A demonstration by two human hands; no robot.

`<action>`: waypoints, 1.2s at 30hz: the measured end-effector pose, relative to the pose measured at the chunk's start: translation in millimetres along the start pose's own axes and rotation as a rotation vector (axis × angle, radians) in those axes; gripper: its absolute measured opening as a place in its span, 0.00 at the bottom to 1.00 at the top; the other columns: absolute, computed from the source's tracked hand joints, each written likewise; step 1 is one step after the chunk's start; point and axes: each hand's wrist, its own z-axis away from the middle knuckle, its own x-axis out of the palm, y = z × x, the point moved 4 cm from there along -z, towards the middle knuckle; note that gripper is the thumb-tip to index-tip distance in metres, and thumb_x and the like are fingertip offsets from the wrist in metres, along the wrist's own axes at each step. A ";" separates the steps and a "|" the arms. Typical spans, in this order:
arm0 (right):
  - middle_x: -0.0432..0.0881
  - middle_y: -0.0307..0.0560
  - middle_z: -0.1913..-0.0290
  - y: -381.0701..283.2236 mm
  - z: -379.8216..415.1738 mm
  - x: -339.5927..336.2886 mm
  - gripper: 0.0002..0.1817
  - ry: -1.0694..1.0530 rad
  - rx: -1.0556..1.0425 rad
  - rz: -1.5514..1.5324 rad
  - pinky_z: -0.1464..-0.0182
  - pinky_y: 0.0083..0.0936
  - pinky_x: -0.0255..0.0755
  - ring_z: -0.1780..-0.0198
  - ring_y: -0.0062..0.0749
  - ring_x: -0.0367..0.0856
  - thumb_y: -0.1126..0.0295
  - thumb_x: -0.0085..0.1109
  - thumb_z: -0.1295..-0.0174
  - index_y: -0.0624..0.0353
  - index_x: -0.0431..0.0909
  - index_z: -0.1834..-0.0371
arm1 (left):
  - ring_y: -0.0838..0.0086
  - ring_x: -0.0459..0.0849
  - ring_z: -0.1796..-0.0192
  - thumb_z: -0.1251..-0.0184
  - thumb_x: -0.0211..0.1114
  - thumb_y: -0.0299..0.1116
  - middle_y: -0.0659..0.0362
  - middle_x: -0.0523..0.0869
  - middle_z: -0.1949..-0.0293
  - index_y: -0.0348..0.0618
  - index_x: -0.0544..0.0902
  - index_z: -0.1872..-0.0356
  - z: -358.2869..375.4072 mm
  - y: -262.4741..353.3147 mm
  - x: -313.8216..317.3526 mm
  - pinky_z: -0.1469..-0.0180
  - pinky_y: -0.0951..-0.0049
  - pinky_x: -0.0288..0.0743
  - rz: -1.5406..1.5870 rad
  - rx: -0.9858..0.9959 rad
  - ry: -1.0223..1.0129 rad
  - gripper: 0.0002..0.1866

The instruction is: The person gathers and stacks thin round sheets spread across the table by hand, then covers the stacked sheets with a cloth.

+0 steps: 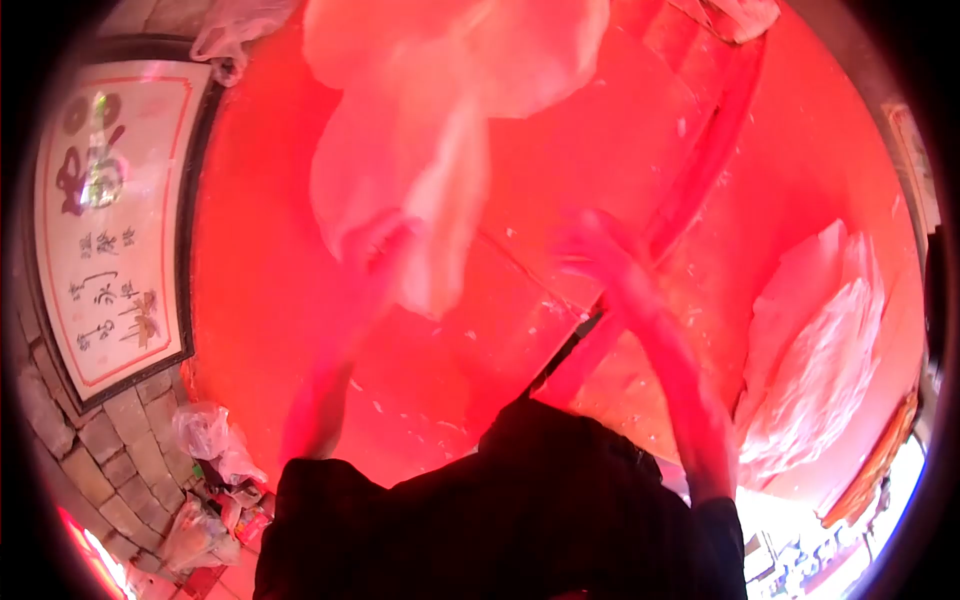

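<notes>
My left hand [385,240] is blurred by motion and overlaps the left edge of a pale, thin, floppy sheet [450,200]. Whether its fingers grip the sheet cannot be made out. The sheet's lower end narrows to a tip beside this hand, and wide rounded lobes [470,50] spread out at the top of the view. My right hand [605,250], also somewhat blurred, is apart from the sheet with its fingers stretched out and nothing in them. Below both hands lies a red tabletop [420,370] with pale flecks on it.
A layered pile of pale thin sheets [815,340] lies at the table's right. A dark gap [570,350] runs between table boards near my body. Left stands a framed panel with writing [110,220] against bricks [130,450]. Plastic bags [205,530] lie at lower left.
</notes>
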 end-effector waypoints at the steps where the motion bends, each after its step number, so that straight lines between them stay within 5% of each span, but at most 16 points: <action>1: 0.84 0.62 0.54 4.6 -12.1 19.5 0.19 -0.025 0.034 -0.028 0.45 0.41 0.76 0.51 0.52 0.83 0.63 0.65 0.35 0.67 0.82 0.49 | 0.69 0.75 0.74 0.27 0.60 0.37 0.58 0.77 0.77 0.40 0.81 0.65 2.8 -2.4 26.1 0.69 0.70 0.69 0.103 -0.042 -0.077 0.11; 5: 0.84 0.61 0.54 22.8 -30.3 48.2 0.18 -0.042 0.151 -0.059 0.46 0.40 0.76 0.51 0.51 0.83 0.64 0.65 0.35 0.67 0.82 0.49 | 0.77 0.73 0.75 0.26 0.61 0.38 0.64 0.75 0.78 0.41 0.81 0.65 -1.3 -10.3 71.4 0.71 0.75 0.66 0.350 -0.210 -0.149 0.11; 8: 0.84 0.60 0.55 30.2 -30.5 45.8 0.18 -0.016 0.187 -0.059 0.46 0.39 0.76 0.51 0.50 0.83 0.64 0.65 0.35 0.66 0.82 0.49 | 0.84 0.71 0.76 0.26 0.61 0.38 0.69 0.75 0.78 0.42 0.81 0.65 -3.0 -11.3 53.2 0.73 0.80 0.64 0.427 -0.349 0.001 0.11; 12: 0.84 0.59 0.55 39.7 -30.6 41.7 0.17 0.013 0.223 -0.069 0.47 0.39 0.76 0.52 0.49 0.83 0.65 0.65 0.36 0.66 0.82 0.49 | 0.85 0.71 0.73 0.26 0.61 0.39 0.68 0.74 0.72 0.42 0.80 0.60 -7.2 -0.6 32.6 0.72 0.81 0.63 0.342 -0.232 0.100 0.10; 15: 0.84 0.58 0.55 51.9 -21.4 34.0 0.17 0.040 0.250 -0.069 0.47 0.38 0.76 0.52 0.48 0.82 0.65 0.64 0.36 0.66 0.82 0.49 | 0.77 0.83 0.50 0.25 0.58 0.33 0.56 0.80 0.44 0.35 0.78 0.42 -5.4 31.8 49.5 0.56 0.75 0.78 0.403 0.005 -0.393 0.16; 18: 0.84 0.57 0.55 58.7 -22.1 29.0 0.17 0.066 0.264 -0.080 0.47 0.38 0.76 0.52 0.47 0.82 0.66 0.64 0.36 0.65 0.82 0.49 | 0.74 0.82 0.49 0.26 0.58 0.34 0.54 0.80 0.44 0.35 0.77 0.42 -17.1 34.6 83.4 0.55 0.73 0.77 0.264 0.121 -0.555 0.17; 25: 0.84 0.56 0.56 61.2 -31.1 34.1 0.16 0.081 0.267 -0.115 0.48 0.37 0.76 0.53 0.45 0.82 0.67 0.64 0.36 0.65 0.82 0.49 | 0.69 0.81 0.47 0.27 0.58 0.37 0.52 0.79 0.43 0.36 0.77 0.41 -220.5 -38.6 29.0 0.51 0.68 0.77 -0.699 0.383 0.309 0.19; 36: 0.84 0.53 0.57 96.6 53.9 -26.3 0.15 0.254 0.441 -0.127 0.49 0.35 0.76 0.54 0.41 0.82 0.68 0.64 0.36 0.63 0.82 0.50 | 0.61 0.80 0.43 0.28 0.59 0.40 0.47 0.77 0.41 0.38 0.76 0.39 -311.1 -55.0 1.3 0.46 0.61 0.75 -1.068 0.296 0.362 0.22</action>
